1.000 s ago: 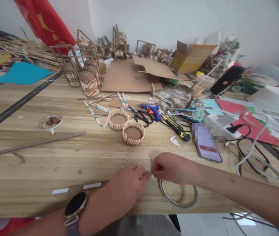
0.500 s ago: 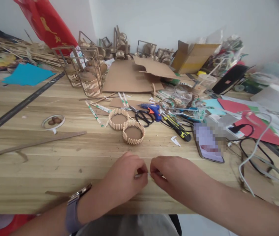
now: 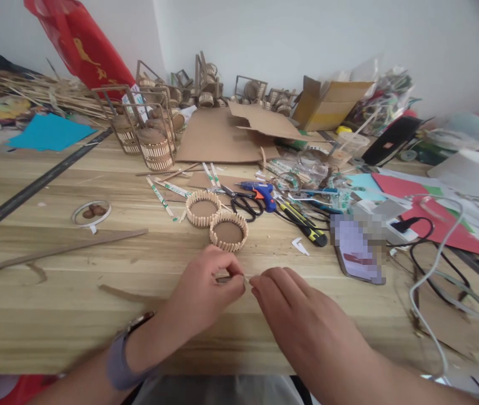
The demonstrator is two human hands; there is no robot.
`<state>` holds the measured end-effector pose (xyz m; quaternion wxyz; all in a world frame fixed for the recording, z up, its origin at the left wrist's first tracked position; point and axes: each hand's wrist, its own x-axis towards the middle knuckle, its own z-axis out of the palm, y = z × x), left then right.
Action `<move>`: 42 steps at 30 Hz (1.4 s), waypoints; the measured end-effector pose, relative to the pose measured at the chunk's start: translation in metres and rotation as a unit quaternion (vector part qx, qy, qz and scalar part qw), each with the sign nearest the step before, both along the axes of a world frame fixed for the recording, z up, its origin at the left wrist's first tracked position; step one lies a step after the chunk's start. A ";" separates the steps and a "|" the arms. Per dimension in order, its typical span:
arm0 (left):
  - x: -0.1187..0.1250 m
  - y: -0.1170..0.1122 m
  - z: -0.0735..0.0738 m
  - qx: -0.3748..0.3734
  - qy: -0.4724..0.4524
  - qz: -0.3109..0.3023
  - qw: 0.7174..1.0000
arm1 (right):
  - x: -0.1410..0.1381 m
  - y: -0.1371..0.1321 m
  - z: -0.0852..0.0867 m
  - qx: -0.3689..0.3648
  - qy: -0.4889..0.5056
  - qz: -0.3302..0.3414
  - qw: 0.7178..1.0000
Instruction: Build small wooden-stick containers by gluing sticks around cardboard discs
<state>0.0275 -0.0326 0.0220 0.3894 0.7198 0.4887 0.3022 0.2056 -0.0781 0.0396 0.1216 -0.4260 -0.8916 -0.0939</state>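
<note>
My left hand (image 3: 209, 284) is closed in a pinch just in front of the two small round baskets. A brown cardboard strip (image 3: 127, 293) runs out to the left from behind that wrist, and a short piece shows between thumb and forefinger. Close by on the right, my right hand (image 3: 292, 304) has its fingertips pressed together, facing the left fingertips. Something small and pale lies at those tips, too small to name. The front basket (image 3: 228, 233) and the one behind it (image 3: 202, 208) have brown bases ringed with short wooden sticks.
Beyond the baskets lie black scissors (image 3: 245, 205), a blue glue gun (image 3: 262, 192) and a yellow-black cutter (image 3: 302, 222). A phone (image 3: 359, 264) and cables are to the right. At left are a white ring (image 3: 91, 214) around brown balls and a long cardboard strip (image 3: 68, 250).
Both hands shifted slightly up and left, and my right hand turned, its fingers now pointing up and left. The strip trailing by my left wrist has swung upward and shows more.
</note>
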 end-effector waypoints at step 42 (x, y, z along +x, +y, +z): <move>-0.017 0.002 0.010 0.168 0.197 -0.220 0.941 | 0.027 0.024 -0.026 -0.085 0.171 -0.067 0.979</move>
